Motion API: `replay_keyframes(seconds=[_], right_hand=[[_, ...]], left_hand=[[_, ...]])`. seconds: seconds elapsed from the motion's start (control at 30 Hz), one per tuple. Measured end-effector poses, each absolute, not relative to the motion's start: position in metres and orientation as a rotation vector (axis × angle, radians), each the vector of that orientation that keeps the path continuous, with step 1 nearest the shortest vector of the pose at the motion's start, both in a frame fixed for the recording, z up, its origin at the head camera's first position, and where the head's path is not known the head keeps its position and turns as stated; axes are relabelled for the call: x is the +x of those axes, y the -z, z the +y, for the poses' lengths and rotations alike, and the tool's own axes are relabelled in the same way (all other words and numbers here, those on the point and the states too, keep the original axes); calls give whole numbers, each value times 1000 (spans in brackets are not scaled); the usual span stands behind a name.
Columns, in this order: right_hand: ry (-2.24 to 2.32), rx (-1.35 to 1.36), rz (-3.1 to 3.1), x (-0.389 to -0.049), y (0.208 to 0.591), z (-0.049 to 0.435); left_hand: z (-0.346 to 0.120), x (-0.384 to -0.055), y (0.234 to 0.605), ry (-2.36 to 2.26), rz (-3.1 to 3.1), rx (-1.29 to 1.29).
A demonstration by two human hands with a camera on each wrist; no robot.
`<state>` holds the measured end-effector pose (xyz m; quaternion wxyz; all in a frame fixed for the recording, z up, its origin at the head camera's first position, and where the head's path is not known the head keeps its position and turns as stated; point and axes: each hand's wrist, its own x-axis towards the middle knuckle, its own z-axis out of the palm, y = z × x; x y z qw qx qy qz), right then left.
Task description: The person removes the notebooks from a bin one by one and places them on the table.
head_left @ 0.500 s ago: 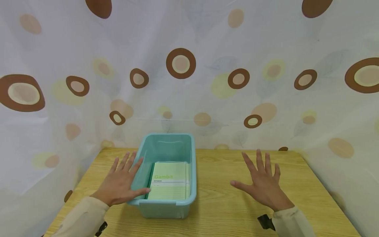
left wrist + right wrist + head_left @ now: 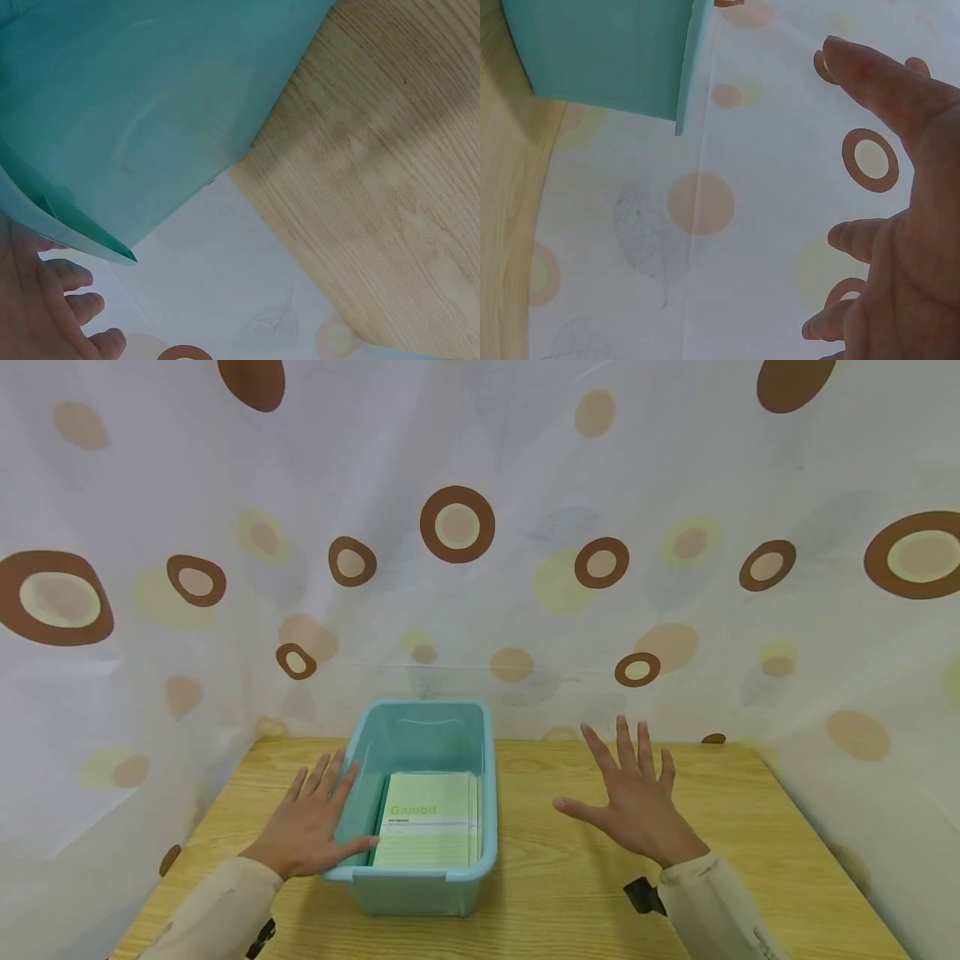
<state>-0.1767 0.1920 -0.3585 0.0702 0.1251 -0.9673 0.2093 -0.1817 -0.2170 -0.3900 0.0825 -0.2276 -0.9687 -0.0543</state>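
Observation:
A teal plastic bin (image 2: 472, 875) stands on the wooden table, left of centre. Inside it lie several pale green notebooks (image 2: 427, 831), the top one printed "Gambit". My left hand (image 2: 303, 835), fingers spread, is over the bin's left rim; whether it touches the rim I cannot tell. In the left wrist view that hand (image 2: 37, 307) appears beside the bin's rim, with the outer wall (image 2: 172, 112) filling the upper left. My right hand (image 2: 637, 806) hovers to the right of the bin, fingers spread and holding nothing. The right wrist view shows its palm (image 2: 915, 247) apart from the bin (image 2: 607, 60).
The wooden table (image 2: 540, 860) extends on both sides of the bin. A white sheet (image 2: 675, 460) with brown and beige ovals hangs behind the table and along its sides. Dark devices (image 2: 643, 896) are strapped at the wrists.
My right hand has moved left and slightly up, nearer to the bin. The left hand has barely shifted, and the bin with its notebooks stays in place.

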Motion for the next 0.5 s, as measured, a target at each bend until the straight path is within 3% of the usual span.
replay_keyframes(seconds=[0.5], right_hand=[[-660, 519, -2913, -236, 355, 142]], left_hand=[[-214, -194, 383, 237, -3102, -672]])
